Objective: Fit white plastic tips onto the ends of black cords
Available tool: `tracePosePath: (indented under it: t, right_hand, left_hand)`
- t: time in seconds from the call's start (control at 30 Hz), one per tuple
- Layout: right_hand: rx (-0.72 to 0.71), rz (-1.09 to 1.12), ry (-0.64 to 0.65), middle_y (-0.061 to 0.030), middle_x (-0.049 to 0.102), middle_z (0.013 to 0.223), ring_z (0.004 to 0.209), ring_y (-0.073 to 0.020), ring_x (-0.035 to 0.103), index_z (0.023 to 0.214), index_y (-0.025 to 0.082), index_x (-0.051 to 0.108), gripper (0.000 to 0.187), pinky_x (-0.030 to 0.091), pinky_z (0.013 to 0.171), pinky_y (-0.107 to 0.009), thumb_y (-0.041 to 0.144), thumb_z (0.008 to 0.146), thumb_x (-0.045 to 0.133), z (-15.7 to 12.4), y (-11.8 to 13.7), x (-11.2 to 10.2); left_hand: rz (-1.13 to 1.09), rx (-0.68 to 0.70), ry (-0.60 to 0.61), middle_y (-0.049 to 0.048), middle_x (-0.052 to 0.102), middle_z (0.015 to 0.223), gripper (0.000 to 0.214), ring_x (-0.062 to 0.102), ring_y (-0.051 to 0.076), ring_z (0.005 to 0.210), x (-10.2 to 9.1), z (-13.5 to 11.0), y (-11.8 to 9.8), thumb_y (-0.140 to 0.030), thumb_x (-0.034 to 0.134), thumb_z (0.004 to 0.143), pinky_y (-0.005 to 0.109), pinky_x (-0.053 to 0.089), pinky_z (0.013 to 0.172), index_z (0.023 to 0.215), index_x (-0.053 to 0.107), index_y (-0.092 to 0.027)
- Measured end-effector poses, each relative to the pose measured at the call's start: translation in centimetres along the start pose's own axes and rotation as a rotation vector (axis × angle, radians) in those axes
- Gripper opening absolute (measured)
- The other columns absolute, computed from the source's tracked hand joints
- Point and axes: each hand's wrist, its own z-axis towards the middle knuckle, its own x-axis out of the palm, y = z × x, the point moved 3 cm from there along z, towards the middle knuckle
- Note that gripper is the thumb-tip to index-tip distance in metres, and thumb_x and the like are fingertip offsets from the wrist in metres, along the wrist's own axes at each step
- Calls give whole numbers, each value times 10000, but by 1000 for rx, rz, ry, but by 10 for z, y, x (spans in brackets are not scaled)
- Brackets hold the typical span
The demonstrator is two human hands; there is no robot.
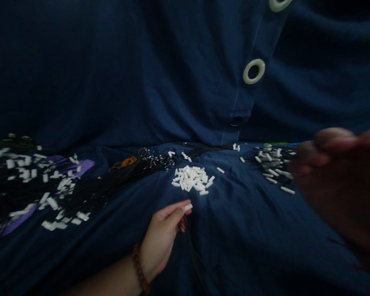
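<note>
My left hand (162, 236) pinches a small white rectangular piece (188, 207) between thumb and fingertip, low in the middle of the view. Thin black cords (188, 246) seem to trail down from that hand, though they are dim. Just above it lies a heap of similar white pieces (191, 179) on dark blue cloth (249, 230). My right hand (336, 176) is large and blurred at the right edge, with its fingers curled. It is next to a smaller scatter of white pieces and metal-tipped cords (273, 164).
A wide tangle of black cords with white pieces (49, 193) spreads across the left, over purple-patterned fabric (86, 166). A small orange item (128, 162) lies among the cords. Behind rises a blue curtain with pale ring grommets (253, 71). A wooden bead bracelet (138, 267) circles my left wrist.
</note>
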Motion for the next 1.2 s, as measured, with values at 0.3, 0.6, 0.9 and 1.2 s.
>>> tracePosePath:
  t: [0.3, 0.6, 0.9, 1.2]
  right_hand:
    - [-80, -425, 1016, -38, 593, 858, 820, -161, 534, 1046, 216, 572, 286, 377, 701, -284, 80, 815, 473, -16, -43, 70]
    - [-554, -758, 961, -16, 514, 737, 675, -136, 439, 1031, 204, 521, 209, 301, 564, -271, 181, 904, 356, -38, -54, 87]
    - [-483, -504, 705, -36, 550, 759, 704, -119, 482, 987, 131, 532, 163, 382, 612, -253, 195, 884, 423, -35, -58, 85]
    - [-211, 61, 33, -19, 468, 667, 644, -152, 527, 972, 327, 514, 283, 479, 564, -260, 350, 921, 236, -17, -11, 27]
  left_hand:
    - [-15, -44, 15, 76, 682, 865, 218, 542, 156, 780, -2, 3, 3, -257, 606, 719, 235, 368, 638, 899, 685, -163]
    - [7, -58, 12, 65, 673, 862, 222, 536, 158, 779, -2, 3, 2, -264, 593, 730, 233, 378, 628, 913, 677, -169]
    - [8, -69, 6, 60, 676, 897, 208, 545, 186, 878, -3, 1, 2, -266, 594, 728, 250, 382, 688, 900, 681, -185]
    - [-36, -94, -42, 67, 685, 870, 207, 539, 145, 774, -3, 2, 2, -256, 603, 719, 232, 371, 645, 886, 690, -169]
